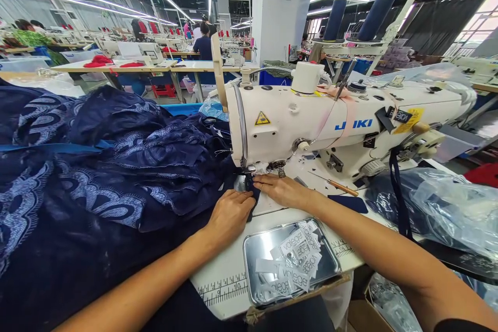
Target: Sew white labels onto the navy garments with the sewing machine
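A white sewing machine point(272, 124) stands in front of me, its presser foot point(249, 175) down by a piece of dark navy fabric. My left hand point(230, 213) is closed on the navy fabric point(256, 201) just before the foot, its fingers bent and fingertips partly hidden. On the right of the foot, my right hand point(283, 190) lies with fingers stretched out and held low, the tips beside the fabric's edge. A large heap of navy garments with pale lace-like patterns point(120, 202) spreads to the left, running up to the needle area.
A metal tray point(252, 249) of white printed labels point(298, 272) sits at the table's front edge. An awl with a wooden handle point(342, 187) and a navy scrap point(347, 204) lie right of the machine. Clear plastic bags point(451, 212) fill the right side. Thread cones point(376, 16) stand behind.
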Demonstrator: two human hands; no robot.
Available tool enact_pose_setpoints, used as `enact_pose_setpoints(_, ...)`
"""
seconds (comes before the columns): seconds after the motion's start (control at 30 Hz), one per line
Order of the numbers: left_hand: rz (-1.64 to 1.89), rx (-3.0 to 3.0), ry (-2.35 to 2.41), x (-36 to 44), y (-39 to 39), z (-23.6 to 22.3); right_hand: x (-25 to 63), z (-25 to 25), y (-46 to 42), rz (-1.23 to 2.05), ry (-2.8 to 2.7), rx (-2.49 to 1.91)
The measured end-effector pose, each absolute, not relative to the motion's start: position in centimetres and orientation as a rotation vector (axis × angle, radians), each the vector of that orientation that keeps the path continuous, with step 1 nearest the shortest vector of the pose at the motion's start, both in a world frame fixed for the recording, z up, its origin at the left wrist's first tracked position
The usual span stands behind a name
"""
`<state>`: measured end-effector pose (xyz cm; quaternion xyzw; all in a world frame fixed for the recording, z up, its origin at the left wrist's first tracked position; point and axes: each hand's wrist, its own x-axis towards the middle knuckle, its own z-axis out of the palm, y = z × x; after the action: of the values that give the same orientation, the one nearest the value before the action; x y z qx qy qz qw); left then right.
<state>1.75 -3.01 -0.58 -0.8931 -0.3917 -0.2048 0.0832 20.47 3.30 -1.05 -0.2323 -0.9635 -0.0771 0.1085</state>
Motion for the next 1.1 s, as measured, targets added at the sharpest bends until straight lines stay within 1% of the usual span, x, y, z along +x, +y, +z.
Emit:
enact_pose_setpoints(0.43, -0.564, -2.632, -1.205, 2.3, -2.5, -0.7, 20.4, -1.3, 3.6, -0.195, -2.813, -0.756)
enact_pose_setpoints(1.1, -0.606, -2.527, -1.265, 2.9, -2.5, -0.4, 19.9, -0.7, 4.2, -0.126, -2.731, -0.792)
